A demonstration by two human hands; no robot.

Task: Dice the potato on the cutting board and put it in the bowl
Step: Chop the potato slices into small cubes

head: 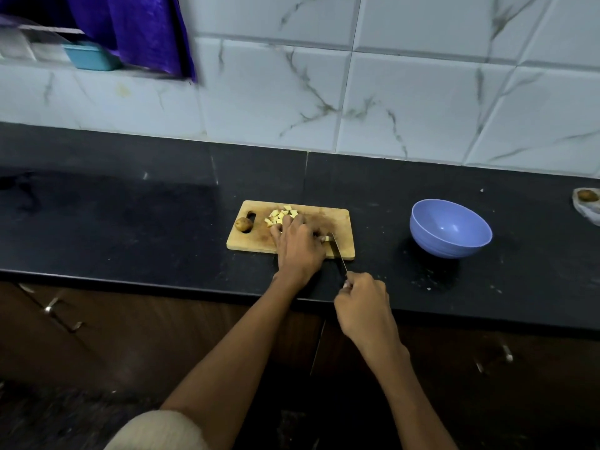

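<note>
Black counter [130,222]; cutting board [341,222]; bowl [450,228] right

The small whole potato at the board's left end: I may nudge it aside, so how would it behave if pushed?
The whole potato looks rounded, so it would probably roll rather than slide. It lies by the handle slot of the cutting board, which might catch it. Unpeeled and firm-looking, it likely offers decent grip.

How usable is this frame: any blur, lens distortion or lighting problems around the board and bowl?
Head view: wide-angle bending curves the counter edge and tile lines; the upper-left corner with the purple cloth is smeared; light is dim and bluish, the dark counter swallowing detail; the cutting board, potato dice, knife and bowl stay readable; the bowl casts a soft shadow; no strong glare.
</note>
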